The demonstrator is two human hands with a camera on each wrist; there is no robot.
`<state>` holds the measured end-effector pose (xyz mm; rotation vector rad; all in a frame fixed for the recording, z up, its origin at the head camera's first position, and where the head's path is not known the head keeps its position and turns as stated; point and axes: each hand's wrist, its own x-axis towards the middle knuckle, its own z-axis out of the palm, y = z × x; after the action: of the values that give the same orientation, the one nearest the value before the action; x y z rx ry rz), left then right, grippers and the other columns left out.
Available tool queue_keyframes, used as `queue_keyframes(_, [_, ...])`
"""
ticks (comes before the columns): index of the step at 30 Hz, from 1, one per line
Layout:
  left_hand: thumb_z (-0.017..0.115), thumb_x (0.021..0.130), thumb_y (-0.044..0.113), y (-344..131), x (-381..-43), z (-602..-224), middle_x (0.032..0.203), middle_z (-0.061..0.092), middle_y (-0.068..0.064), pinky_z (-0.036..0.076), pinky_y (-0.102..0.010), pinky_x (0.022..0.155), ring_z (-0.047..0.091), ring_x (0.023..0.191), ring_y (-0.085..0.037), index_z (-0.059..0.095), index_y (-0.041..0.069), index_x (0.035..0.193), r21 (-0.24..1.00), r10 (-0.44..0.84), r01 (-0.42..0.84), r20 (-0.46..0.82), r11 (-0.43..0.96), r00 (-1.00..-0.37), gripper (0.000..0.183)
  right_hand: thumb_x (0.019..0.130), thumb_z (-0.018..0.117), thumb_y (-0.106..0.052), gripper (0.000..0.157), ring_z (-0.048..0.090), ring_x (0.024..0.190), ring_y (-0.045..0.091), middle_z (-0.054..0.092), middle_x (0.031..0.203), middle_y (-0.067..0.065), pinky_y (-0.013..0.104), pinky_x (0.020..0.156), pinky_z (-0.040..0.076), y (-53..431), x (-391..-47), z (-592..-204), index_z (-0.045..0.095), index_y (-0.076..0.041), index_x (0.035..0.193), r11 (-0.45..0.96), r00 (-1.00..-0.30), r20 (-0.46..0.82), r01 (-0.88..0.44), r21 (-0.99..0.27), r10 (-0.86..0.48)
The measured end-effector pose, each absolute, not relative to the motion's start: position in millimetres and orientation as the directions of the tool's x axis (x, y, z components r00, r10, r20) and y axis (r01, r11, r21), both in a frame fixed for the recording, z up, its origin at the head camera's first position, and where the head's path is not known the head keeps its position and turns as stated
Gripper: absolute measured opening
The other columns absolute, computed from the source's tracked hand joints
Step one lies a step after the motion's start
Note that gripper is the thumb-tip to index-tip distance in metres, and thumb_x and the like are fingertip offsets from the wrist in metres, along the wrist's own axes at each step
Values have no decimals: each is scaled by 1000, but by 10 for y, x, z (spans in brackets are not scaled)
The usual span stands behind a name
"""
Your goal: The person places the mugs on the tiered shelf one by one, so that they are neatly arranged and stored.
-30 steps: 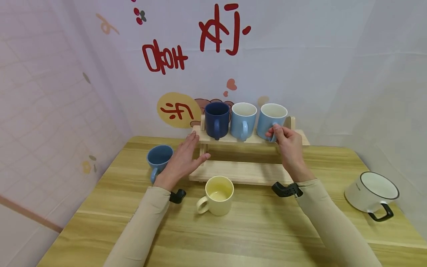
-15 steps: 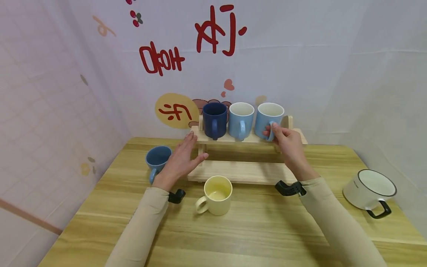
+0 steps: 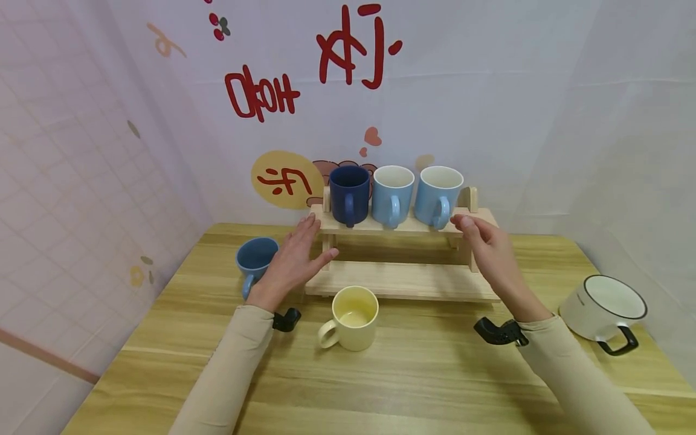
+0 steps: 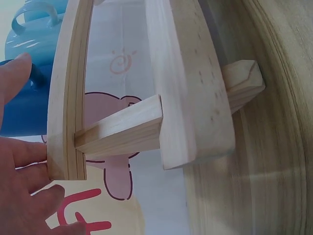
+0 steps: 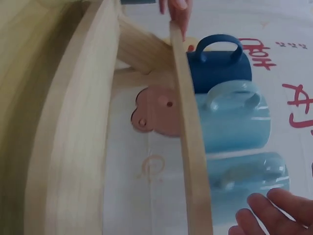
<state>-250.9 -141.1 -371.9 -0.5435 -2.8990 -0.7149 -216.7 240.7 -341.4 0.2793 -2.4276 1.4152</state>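
Three mugs stand in a row on the upper tier of a two-tier wooden rack [image 3: 402, 281] in the head view. The left one is a navy mug [image 3: 340, 196]; a light blue mug [image 3: 383, 202] is in the middle, and a second light blue mug [image 3: 426, 199] on the right. All their handles face the front. My right hand [image 3: 493, 254] holds nothing, fingers loosely bent, just right of the last mug's handle. The left hand [image 3: 290, 263] touches the upper tier's left end with extended fingers [image 4: 32, 159], seen in the left wrist view too.
A yellow mug [image 3: 356, 329] stands on the table [image 3: 348, 393] before the rack. A blue cup [image 3: 255, 257] is at the left, partly behind my left hand. On the right sits a white mug [image 3: 592, 314] with a black handle. A cloth backdrop [image 3: 489, 121] hangs behind.
My right hand has let go of the right light blue mug's handle and moved away to the right. That mug stays on the upper tier; the left hand keeps its place at the rack.
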Motion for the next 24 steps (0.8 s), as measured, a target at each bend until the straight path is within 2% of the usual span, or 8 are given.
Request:
queue_keyframes(3, [57, 102, 57, -1437, -2481, -3704, 173, 11, -14, 11, -56, 126, 6, 159, -34, 18, 3, 165, 430, 315, 373, 201, 822, -928, 92, 112, 46, -36, 49, 57, 129, 36, 63, 140, 20, 9, 95, 40, 2507, -2138, -3455, 61, 1, 141, 561, -916, 400, -342, -754, -20])
queue_keyframes(4, [58, 102, 56, -1454, -2469, -3700, 173, 11, -15, 11, -56, 126, 6, 159, -35, 17, 3, 165, 429, 314, 378, 214, 820, -925, 92, 112, 46, -35, 49, 58, 127, 38, 63, 140, 21, 13, 94, 42, 2540, -2134, -3468, 61, 1, 141, 582, -912, 410, -344, -737, -19])
queue_keyframes(6, [61, 102, 51, -1498, -2439, -3688, 172, 13, -16, 12, -57, 126, 6, 159, -36, 18, 3, 165, 430, 309, 391, 248, 814, -918, 91, 112, 47, -34, 49, 60, 124, 44, 61, 141, 24, 28, 97, 49, 2608, -2123, -3484, 60, 1, 142, 615, -905, 425, -344, -709, -16])
queue_keyframes(8, [63, 102, 49, -1547, -2400, -3673, 172, 16, -17, 14, -57, 126, 7, 159, -35, 21, 3, 165, 428, 301, 404, 288, 809, -909, 89, 111, 49, -34, 49, 59, 122, 50, 58, 144, 26, 47, 97, 52, 2675, -2119, -3496, 59, 2, 143, 648, -896, 443, -347, -677, -16])
queue_keyframes(11, [65, 101, 46, -1614, -2343, -3659, 169, 23, -18, 15, -56, 126, 12, 158, -36, 25, 3, 164, 412, 294, 427, 348, 805, -890, 86, 111, 50, -33, 50, 54, 125, 57, 53, 147, 28, 70, 98, 44, 2783, -2126, -3515, 57, 4, 144, 698, -877, 481, -360, -619, -26])
queue_keyframes(15, [65, 101, 47, -1683, -2262, -3662, 167, 30, -17, 16, -54, 126, 18, 157, -35, 31, 2, 162, 384, 293, 457, 414, 802, -862, 83, 110, 51, -34, 52, 46, 136, 54, 50, 152, 25, 71, 106, 36, 2909, -2143, -3549, 55, 5, 145, 753, -864, 501, -365, -547, -55])
queue_keyframes(19, [66, 101, 45, -1739, -2174, -3699, 166, 34, -15, 19, -54, 125, 25, 155, -36, 36, 1, 160, 361, 301, 491, 469, 793, -830, 79, 110, 51, -35, 55, 41, 141, 53, 45, 155, 26, 71, 109, 33, 2991, -2159, -3597, 52, 6, 147, 797, -862, 495, -372, -476, -107])
queue_keyframes(24, [68, 101, 41, -1777, -2055, -3761, 160, 43, -18, 28, -56, 122, 35, 150, -37, 42, 2, 157, 374, 287, 512, 513, 773, -809, 73, 110, 52, -37, 62, 33, 146, 52, 37, 160, 28, 70, 114, 28, 3046, -2197, -3659, 46, 10, 150, 836, -869, 460, -381, -394, -179])
